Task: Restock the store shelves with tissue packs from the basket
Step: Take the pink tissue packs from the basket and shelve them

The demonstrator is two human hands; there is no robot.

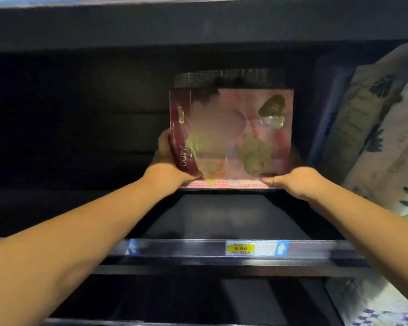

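A pink and maroon tissue pack [231, 135] stands upright deep inside the dark shelf [222, 217], its printed face towards me. My left hand [166, 161] grips its lower left corner, fingers wrapped round the maroon side. At the lower right corner my right hand [295, 178] holds the bottom edge. Both forearms reach in over the shelf's front rail. The basket is out of view.
Floral and blue tissue packs [372, 137] lean at the shelf's right end, close to my right arm. The front rail [198, 248] carries a yellow price label [242, 248]. More floral packs [372, 304] lie on the shelf below at right. The left part of the shelf is dark.
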